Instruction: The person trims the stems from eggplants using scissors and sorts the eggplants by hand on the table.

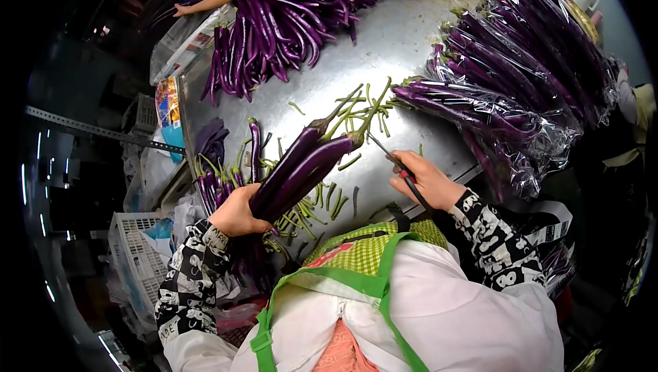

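My left hand (238,214) is closed round the lower part of a few long purple eggplants (301,166), which point up and to the right with their long green stems over the table. In my right hand (430,183) is a pair of scissors (404,172) with dark and red handles. Their thin blades reach toward the stem end of the nearer eggplant; whether they touch the stem I cannot tell. Cut green stem pieces (301,216) lie scattered below and beyond the held eggplants. More eggplants (216,183) lie beside my left hand.
A big heap of loose eggplants (274,29) covers the far left of the metal table (394,36). Plastic-wrapped eggplants (521,63) are stacked at the right. A white crate (140,255) stands at the lower left. Another person's arm (205,4) reaches in at the top left.
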### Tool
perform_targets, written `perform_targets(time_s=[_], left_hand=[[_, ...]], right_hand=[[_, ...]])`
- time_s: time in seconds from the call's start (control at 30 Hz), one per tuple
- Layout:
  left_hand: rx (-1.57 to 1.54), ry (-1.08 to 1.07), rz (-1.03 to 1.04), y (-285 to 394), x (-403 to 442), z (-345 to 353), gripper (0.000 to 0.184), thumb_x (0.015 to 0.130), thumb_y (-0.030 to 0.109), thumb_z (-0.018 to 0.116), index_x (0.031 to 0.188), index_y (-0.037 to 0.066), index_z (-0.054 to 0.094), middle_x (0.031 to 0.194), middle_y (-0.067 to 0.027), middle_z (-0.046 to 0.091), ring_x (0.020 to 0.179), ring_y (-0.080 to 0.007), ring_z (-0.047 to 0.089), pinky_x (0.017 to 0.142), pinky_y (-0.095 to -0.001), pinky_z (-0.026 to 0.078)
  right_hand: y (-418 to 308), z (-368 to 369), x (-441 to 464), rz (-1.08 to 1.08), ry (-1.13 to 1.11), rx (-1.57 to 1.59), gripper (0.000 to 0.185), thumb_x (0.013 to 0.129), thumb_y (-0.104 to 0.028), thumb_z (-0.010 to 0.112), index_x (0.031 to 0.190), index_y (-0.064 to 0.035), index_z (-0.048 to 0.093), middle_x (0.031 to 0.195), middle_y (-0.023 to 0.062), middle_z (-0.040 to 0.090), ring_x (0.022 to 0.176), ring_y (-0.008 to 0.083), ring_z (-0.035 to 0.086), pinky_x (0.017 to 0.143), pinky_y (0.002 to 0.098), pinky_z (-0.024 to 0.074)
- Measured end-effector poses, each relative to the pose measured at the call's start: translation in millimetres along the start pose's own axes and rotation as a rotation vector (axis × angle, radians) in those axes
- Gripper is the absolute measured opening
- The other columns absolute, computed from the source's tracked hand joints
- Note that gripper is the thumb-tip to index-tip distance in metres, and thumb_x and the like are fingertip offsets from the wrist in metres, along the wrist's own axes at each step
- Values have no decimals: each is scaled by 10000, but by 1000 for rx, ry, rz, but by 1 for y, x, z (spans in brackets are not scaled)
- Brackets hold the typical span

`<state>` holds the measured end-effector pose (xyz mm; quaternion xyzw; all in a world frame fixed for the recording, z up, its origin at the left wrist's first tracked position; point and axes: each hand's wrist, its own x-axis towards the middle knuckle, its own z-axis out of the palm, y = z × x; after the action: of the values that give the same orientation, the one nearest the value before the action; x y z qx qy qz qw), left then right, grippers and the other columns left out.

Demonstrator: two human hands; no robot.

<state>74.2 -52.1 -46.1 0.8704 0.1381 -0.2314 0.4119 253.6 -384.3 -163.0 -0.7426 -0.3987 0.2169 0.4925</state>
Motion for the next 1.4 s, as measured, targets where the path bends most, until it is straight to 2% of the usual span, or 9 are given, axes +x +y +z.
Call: perform_targets(time_s=[0.33, 0.5, 0.63, 0.83, 0.9, 1.2, 1.3, 1.37, 1.4], left_hand=[[170, 179, -42, -14, -15, 16, 483, 597, 66, 772, 1032, -30, 586, 878, -121, 646, 820, -178, 616, 768, -315, 490], [27, 225, -60, -37, -17, 10, 522, 593, 45, 770, 1078, -27, 592, 909, -91, 650, 836, -169, 606, 802, -305, 482], [-294, 139, -43, -35, -22, 5, 560, 582, -3, 806, 1105, -13, 607, 988, -4, 648, 866, -120, 588, 829, -287, 483], [-429, 35, -121, -30, -30, 2, 517, 594, 14, 819, 1067, 6, 612, 939, -5, 643, 842, -101, 584, 794, -280, 490], [-389, 8, -119, -22, -33, 0, 487, 591, 21, 824, 1033, 7, 620, 906, 0, 642, 832, -102, 585, 786, -277, 488], [-341, -105, -153, -26, -37, -2, 503, 578, 35, 829, 1037, 4, 627, 912, 5, 652, 846, -80, 569, 804, -269, 479], [-301, -55, -133, -25, -36, -5, 563, 607, -5, 810, 1132, -1, 610, 984, 5, 654, 919, -77, 570, 876, -254, 456], [-288, 27, -121, -25, -34, -6, 585, 598, -26, 784, 1152, -8, 599, 1004, -1, 649, 940, -83, 565, 895, -257, 448], [-250, 72, -126, -28, -33, -7, 591, 594, -26, 775, 1156, -12, 594, 1003, -5, 649, 939, -84, 564, 896, -254, 445]], right_hand=[[4, 15, 13, -113, -8, -190, 222, 857, -136, 623, 985, 18, 527, 748, 171, 516, 686, 335, 547, 643, 402, 448], [9, 27, -4, 15, -143, -34, 193, 876, -148, 599, 948, 16, 529, 604, 184, 523, 569, 367, 565, 545, 420, 442], [-13, 24, 4, 367, -366, 450, 338, 899, -188, 556, 1169, 9, 505, 673, 97, 534, 610, 205, 534, 592, 325, 435], [-9, 27, 30, 315, -415, 295, 414, 934, -222, 538, 1269, 1, 442, 798, 37, 496, 708, 121, 479, 639, 268, 415], [-3, 24, 34, 320, -384, 311, 413, 893, -247, 570, 1208, 9, 489, 753, 104, 560, 703, 204, 551, 655, 331, 454], [-14, 4, 53, 327, -468, 317, 365, 916, -219, 548, 1213, -6, 526, 805, 68, 572, 693, 158, 567, 605, 316, 466], [-8, 7, 51, 339, -468, 249, 304, 912, -192, 539, 1134, 14, 556, 724, 110, 589, 616, 225, 584, 570, 348, 462], [9, 14, 44, 13, -273, 36, 214, 909, -164, 532, 980, 35, 568, 626, 183, 568, 546, 318, 570, 551, 382, 450], [7, 14, 42, 22, -206, -62, 177, 900, -132, 540, 864, 41, 537, 595, 230, 536, 539, 379, 554, 535, 408, 432]])
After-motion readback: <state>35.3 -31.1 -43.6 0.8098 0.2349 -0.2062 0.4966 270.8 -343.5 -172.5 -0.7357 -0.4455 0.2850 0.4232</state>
